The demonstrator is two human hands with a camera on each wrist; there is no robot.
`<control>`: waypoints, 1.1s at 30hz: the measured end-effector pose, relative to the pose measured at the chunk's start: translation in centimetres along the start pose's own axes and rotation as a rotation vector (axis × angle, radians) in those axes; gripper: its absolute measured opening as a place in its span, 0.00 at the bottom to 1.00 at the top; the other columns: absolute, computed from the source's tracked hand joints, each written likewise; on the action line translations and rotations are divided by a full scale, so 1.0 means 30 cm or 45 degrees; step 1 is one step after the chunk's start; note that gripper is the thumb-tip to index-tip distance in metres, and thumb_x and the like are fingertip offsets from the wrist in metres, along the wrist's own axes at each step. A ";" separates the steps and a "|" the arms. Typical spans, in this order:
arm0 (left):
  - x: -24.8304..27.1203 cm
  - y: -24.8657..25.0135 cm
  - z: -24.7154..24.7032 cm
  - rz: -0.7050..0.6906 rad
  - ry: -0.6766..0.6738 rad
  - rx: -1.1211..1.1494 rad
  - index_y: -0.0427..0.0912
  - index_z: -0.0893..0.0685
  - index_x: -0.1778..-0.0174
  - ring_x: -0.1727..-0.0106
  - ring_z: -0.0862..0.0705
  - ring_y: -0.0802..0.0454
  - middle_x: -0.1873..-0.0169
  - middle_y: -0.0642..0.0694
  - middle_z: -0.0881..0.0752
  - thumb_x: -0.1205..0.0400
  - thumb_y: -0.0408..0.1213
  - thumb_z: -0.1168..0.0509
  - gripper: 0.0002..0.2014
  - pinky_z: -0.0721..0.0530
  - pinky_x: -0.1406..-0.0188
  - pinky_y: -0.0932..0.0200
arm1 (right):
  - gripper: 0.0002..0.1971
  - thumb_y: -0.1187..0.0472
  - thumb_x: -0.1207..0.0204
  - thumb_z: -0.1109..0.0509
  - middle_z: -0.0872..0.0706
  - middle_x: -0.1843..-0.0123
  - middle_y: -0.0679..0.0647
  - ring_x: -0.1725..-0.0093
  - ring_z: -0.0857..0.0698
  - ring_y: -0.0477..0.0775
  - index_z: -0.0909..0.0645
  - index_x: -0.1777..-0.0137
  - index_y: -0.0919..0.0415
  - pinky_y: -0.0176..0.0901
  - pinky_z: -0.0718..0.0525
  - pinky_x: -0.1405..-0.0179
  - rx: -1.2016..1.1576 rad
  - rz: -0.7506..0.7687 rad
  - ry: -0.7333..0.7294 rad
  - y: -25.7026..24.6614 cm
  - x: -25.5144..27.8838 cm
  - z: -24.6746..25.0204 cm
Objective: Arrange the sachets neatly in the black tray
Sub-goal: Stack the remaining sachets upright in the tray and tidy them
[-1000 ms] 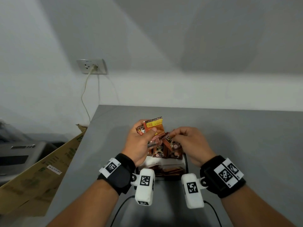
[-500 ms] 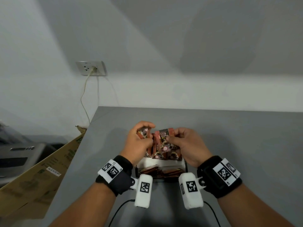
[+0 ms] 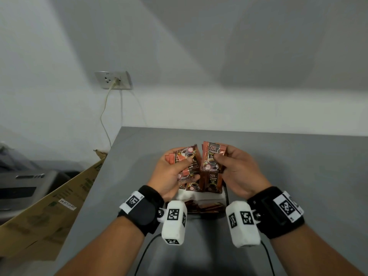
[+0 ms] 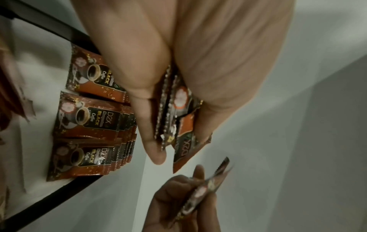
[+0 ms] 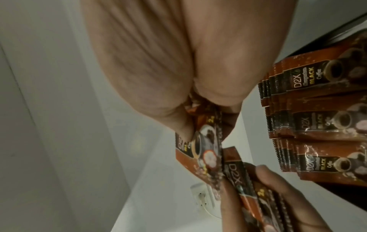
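Left hand: thumb and fingers pinch a small bunch of coffee sachets, held above the tray. Right hand: fingers curled round a second bunch of sachets, label facing up, just beside the first. Beneath both hands, more sachets stand in overlapping rows in the black tray with a white lining, on the grey bench.
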State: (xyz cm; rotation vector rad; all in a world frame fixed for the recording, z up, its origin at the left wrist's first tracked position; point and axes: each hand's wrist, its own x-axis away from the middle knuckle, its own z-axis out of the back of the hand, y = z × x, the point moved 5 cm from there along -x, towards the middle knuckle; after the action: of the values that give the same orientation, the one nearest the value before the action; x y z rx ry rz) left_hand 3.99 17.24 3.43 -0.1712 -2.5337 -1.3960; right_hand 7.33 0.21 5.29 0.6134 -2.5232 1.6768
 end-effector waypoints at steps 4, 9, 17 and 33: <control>-0.013 -0.013 -0.024 -0.107 -0.024 -0.056 0.35 0.19 0.38 0.55 0.11 0.38 0.51 0.31 0.12 0.22 0.13 0.35 0.20 0.09 0.59 0.45 | 0.10 0.75 0.19 0.35 0.11 0.43 0.72 0.48 0.11 0.65 0.16 0.41 0.72 0.62 0.14 0.39 0.136 -0.083 -0.077 0.039 -0.005 -0.027; -0.014 -0.005 -0.027 -0.080 -0.072 -0.247 0.41 0.17 0.39 0.62 0.13 0.45 0.52 0.34 0.13 0.25 0.12 0.34 0.24 0.14 0.68 0.53 | 0.10 0.74 0.17 0.35 0.07 0.48 0.62 0.52 0.10 0.57 0.14 0.45 0.65 0.52 0.13 0.49 0.502 -0.035 -0.111 0.018 0.003 -0.028; -0.028 0.040 -0.013 -0.024 -0.090 -0.518 0.39 0.17 0.37 0.57 0.15 0.34 0.45 0.25 0.13 0.26 0.13 0.31 0.24 0.18 0.75 0.57 | 0.10 0.70 0.17 0.34 0.07 0.49 0.54 0.53 0.09 0.55 0.13 0.45 0.59 0.50 0.12 0.49 0.754 0.172 0.049 -0.075 -0.027 0.011; -0.025 -0.027 -0.005 0.129 0.054 0.204 0.34 0.21 0.32 0.59 0.12 0.40 0.50 0.29 0.15 0.19 0.21 0.47 0.21 0.09 0.56 0.42 | 0.12 0.71 0.13 0.40 0.12 0.42 0.73 0.48 0.11 0.66 0.21 0.35 0.75 0.60 0.13 0.43 -0.127 -0.008 0.154 0.005 -0.017 -0.018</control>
State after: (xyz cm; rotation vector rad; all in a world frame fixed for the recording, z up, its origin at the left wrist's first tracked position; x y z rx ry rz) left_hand 4.56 16.70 2.65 -0.2341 -2.5494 -1.1418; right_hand 7.67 0.89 5.24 0.4959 -2.4982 1.5258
